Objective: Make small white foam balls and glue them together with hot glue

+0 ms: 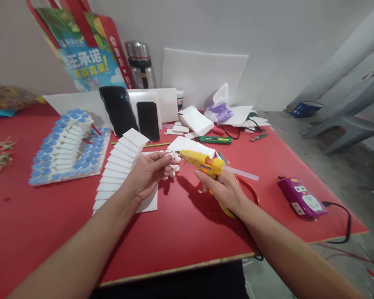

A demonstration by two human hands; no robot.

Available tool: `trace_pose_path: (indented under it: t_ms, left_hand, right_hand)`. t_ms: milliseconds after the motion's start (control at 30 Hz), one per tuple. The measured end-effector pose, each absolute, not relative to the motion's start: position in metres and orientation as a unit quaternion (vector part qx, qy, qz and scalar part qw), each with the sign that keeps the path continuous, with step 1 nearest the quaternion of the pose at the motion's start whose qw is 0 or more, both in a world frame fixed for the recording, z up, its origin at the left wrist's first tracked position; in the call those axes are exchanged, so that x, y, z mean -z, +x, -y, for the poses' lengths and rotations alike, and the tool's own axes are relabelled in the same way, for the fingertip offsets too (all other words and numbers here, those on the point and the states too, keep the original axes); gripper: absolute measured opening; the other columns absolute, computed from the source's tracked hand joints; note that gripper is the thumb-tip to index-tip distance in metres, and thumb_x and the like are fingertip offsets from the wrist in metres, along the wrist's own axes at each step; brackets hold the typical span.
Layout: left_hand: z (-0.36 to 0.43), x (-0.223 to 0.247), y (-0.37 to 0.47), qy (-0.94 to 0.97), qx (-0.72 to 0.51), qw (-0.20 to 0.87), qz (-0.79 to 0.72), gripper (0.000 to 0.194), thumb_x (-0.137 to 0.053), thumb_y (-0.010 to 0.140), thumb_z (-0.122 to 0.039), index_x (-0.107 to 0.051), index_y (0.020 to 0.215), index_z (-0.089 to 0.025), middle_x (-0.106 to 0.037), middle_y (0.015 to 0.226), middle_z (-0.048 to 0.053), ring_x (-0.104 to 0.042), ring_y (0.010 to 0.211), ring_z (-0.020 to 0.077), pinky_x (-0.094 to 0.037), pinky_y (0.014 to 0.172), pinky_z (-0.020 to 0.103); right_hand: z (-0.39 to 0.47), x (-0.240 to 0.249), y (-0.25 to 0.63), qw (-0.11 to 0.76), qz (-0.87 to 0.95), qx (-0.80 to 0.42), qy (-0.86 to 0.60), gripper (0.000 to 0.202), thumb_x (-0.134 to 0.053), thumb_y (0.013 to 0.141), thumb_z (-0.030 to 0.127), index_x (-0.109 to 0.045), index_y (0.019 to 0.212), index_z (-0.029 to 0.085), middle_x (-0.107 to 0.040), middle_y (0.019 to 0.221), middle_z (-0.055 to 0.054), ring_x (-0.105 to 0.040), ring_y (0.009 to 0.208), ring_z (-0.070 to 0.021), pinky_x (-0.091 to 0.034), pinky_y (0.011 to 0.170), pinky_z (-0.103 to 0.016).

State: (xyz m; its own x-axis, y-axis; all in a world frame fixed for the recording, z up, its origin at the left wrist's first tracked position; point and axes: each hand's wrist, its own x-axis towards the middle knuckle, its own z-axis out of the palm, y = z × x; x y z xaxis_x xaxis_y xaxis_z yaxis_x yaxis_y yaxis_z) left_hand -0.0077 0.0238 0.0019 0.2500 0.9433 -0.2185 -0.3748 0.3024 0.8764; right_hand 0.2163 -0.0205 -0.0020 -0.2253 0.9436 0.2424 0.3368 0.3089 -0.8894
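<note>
My right hand (226,189) is wrapped round the grip of a yellow hot glue gun (202,161). A translucent glue stick (241,172) sticks out of its back end. The nozzle points left, at the fingertips of my left hand (151,172). Those fingers pinch a small white piece (175,155), whose exact shape is hard to make out. Several small white rounded pieces (173,170) lie just beyond the fingers. Behind the left wrist, a fanned staircase of white foam-board strips (118,168) stands on a white board (151,203).
On the left stands a model (70,149) with white steps and blue-and-white rounded pieces. Two phones (148,120) lean at the back, near a steel flask (140,62). A green utility knife (215,140) lies beyond the glue gun. At right sits a purple power socket (301,197) with a cord.
</note>
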Motion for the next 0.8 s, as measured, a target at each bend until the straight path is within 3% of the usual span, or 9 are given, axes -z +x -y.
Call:
trace_pose_path:
  t_ms: [267,433,567,800]
  left_hand:
    - [-0.023,-0.003,-0.008,0.315,-0.484,0.723,-0.378,0.031,-0.098,0.070,-0.025,-0.073,0.074,-0.007,-0.064,0.061,0.003,-0.059,0.053,0.0091,-0.055,0.054,0.020]
    - [-0.022,-0.010,-0.006,0.216,-0.488,0.764,-0.364,0.015,-0.081,0.086,-0.008,-0.071,0.076,-0.006,-0.066,0.071,0.005,-0.055,0.049,0.0044,-0.055,0.050,0.016]
    - [-0.022,-0.013,-0.005,0.192,-0.470,0.781,-0.364,0.016,-0.069,0.096,-0.008,-0.072,0.081,-0.003,-0.062,0.069,0.004,-0.052,0.047,0.0025,-0.056,0.053,0.014]
    - [-0.022,-0.011,-0.005,0.202,-0.473,0.775,-0.368,0.012,-0.072,0.094,-0.006,-0.072,0.082,-0.003,-0.067,0.075,0.006,-0.054,0.050,0.0027,-0.056,0.052,0.013]
  right_hand:
    - [0.017,0.007,0.221,0.445,0.681,-0.345,-0.468,0.047,-0.061,0.103,0.047,-0.059,0.064,0.021,-0.060,0.057,0.000,-0.055,0.055,-0.0141,-0.043,0.057,-0.029]
    - [0.017,0.005,0.222,0.437,0.712,-0.351,-0.423,0.047,-0.058,0.104,0.047,-0.059,0.066,0.021,-0.061,0.061,-0.001,-0.057,0.060,-0.0154,-0.045,0.059,-0.030]
    - [0.019,0.006,0.220,0.425,0.709,-0.364,-0.429,0.043,-0.060,0.103,0.043,-0.059,0.066,0.021,-0.062,0.063,-0.001,-0.058,0.060,-0.0145,-0.045,0.059,-0.029]
    - [0.018,0.005,0.221,0.423,0.721,-0.345,-0.426,0.041,-0.061,0.102,0.039,-0.058,0.065,0.021,-0.059,0.060,0.000,-0.055,0.059,-0.0141,-0.043,0.055,-0.028]
